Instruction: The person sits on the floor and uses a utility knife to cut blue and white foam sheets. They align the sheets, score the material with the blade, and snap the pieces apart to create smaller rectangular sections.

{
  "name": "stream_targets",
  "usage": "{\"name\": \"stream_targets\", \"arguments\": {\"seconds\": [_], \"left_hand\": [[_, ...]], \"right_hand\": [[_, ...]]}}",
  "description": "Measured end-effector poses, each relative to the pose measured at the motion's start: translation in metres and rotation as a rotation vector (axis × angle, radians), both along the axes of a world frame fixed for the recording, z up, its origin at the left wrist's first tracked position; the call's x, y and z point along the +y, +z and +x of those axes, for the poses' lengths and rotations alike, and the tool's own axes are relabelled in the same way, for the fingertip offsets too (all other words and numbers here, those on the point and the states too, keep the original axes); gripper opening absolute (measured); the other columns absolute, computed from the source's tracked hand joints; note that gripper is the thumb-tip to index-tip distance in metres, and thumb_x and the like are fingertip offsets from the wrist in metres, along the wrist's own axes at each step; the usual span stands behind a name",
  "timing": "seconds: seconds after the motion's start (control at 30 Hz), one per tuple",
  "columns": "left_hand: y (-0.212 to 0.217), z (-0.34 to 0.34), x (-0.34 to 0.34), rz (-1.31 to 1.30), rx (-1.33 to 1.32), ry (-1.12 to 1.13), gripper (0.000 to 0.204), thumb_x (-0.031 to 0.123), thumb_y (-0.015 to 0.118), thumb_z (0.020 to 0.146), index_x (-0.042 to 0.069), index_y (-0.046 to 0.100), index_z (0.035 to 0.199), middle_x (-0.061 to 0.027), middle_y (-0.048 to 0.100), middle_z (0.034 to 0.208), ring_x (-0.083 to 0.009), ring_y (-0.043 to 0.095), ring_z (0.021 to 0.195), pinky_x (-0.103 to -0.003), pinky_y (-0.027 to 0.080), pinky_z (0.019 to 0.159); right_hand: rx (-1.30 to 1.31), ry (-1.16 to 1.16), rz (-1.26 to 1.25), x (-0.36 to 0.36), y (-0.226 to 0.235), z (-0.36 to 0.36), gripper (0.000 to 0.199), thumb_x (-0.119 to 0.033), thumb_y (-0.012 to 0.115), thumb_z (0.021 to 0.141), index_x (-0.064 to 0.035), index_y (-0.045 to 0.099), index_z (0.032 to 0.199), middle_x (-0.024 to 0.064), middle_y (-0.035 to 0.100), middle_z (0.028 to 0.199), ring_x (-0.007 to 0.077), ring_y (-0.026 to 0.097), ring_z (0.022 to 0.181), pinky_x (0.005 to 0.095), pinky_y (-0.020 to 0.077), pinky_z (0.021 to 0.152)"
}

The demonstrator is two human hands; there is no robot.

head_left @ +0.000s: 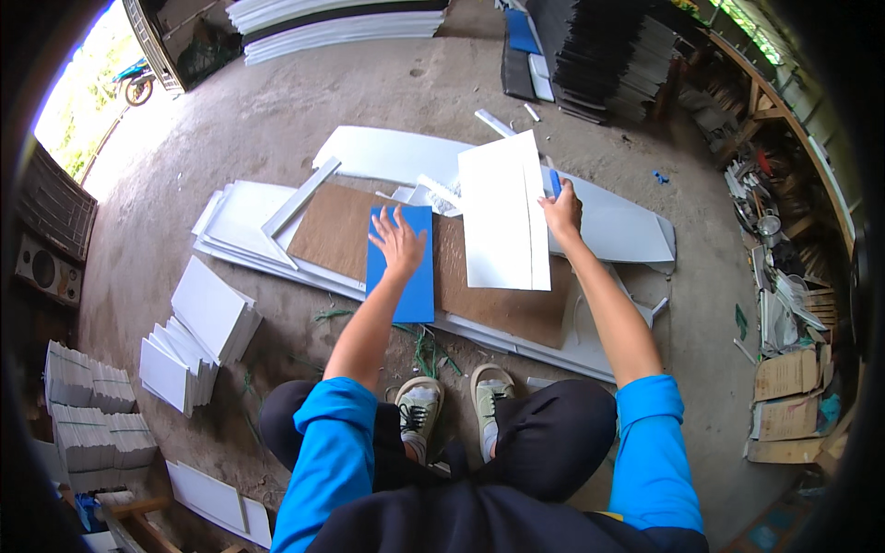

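Note:
My left hand (397,241) lies with fingers spread on a blue rectangular sheet (415,293), which rests on a brown board (466,300). My right hand (562,210) is closed around a narrow blue tool (555,182), perhaps a cutter; its blade cannot be made out. Against the fingers of that hand is the right edge of a white sheet (498,212), which has a dark line running down near that edge. Whether the fingers also grip the sheet, I cannot tell. Beneath the brown board lie several large white boards (387,152).
White strips (300,198) and offcuts lie on the boards. Left of me stand stacks of white pieces (217,309) and tied bundles (97,433). Dark sheets (599,64) are piled at the far right. Cardboard (785,405) and clutter line the right wall. Green string (424,350) lies by my shoes.

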State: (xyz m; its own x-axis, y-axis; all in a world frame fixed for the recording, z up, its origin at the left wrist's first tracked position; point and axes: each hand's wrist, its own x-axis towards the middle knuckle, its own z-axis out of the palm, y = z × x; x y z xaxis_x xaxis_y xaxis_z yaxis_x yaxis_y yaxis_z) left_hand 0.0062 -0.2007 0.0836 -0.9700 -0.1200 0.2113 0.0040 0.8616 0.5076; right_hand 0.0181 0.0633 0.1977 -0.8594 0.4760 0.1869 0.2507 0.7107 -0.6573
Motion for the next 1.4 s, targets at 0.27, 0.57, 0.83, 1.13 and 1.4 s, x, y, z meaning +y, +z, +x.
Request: {"name": "stream_targets", "arguments": {"seconds": [0.27,0.57,0.83,1.13,1.4], "left_hand": [[0.184,-0.037,0.026,-0.055,0.631,-0.323,0.064,0.044,0.055,0.081,0.009,0.029,0.129,-0.0209,0.029,0.131,-0.0365,0.021,0.127,-0.062,0.014,0.097],[0.19,-0.008,0.02,0.138,-0.015,-0.895,0.05,0.049,0.058,0.078,0.001,0.06,0.09,-0.017,0.063,0.075,-0.0313,0.062,0.072,-0.039,0.048,0.064],[0.164,0.002,0.045,-0.197,0.176,-0.71,0.037,0.038,0.058,0.079,0.003,0.052,0.089,-0.0151,0.061,0.071,-0.0323,0.061,0.07,-0.04,0.047,0.062],[0.141,0.007,0.08,-0.4,0.336,-0.715,0.037,0.034,0.059,0.079,0.005,0.046,0.097,-0.0097,0.06,0.08,-0.0268,0.06,0.077,-0.039,0.042,0.069],[0.142,0.008,0.087,-0.384,0.316,-0.732,0.028,0.024,0.052,0.083,0.005,0.046,0.102,-0.0116,0.056,0.088,-0.0275,0.059,0.085,-0.038,0.049,0.069]], "right_hand": [[0.305,0.171,-0.223,0.006,0.052,0.065,0.043,-0.01,0.068,0.071,-0.0077,0.048,0.109,0.0086,0.062,0.076,0.0219,0.061,0.072,0.0331,0.0461,0.069],[0.262,0.269,-0.277,0.029,0.018,0.103,0.031,-0.009,0.062,0.076,-0.0063,0.048,0.102,0.0108,0.059,0.09,0.0185,0.058,0.079,0.032,0.0457,0.071],[-0.174,0.372,-1.376,0.052,0.035,0.132,0.033,-0.004,0.048,0.084,0.0043,0.04,0.114,0.0172,0.05,0.105,0.0226,0.058,0.082,0.0285,0.0476,0.062],[-0.254,0.387,-1.135,0.045,0.042,0.151,0.027,-0.02,0.038,0.093,-0.0014,0.041,0.113,0.0141,0.056,0.1,0.0167,0.058,0.07,0.0232,0.045,0.051],[-0.187,0.401,-0.87,0.044,0.038,0.147,0.027,-0.027,0.043,0.092,-0.0011,0.046,0.097,0.0039,0.05,0.068,0.0114,0.051,0.046,0.0225,0.0364,0.038]]}}
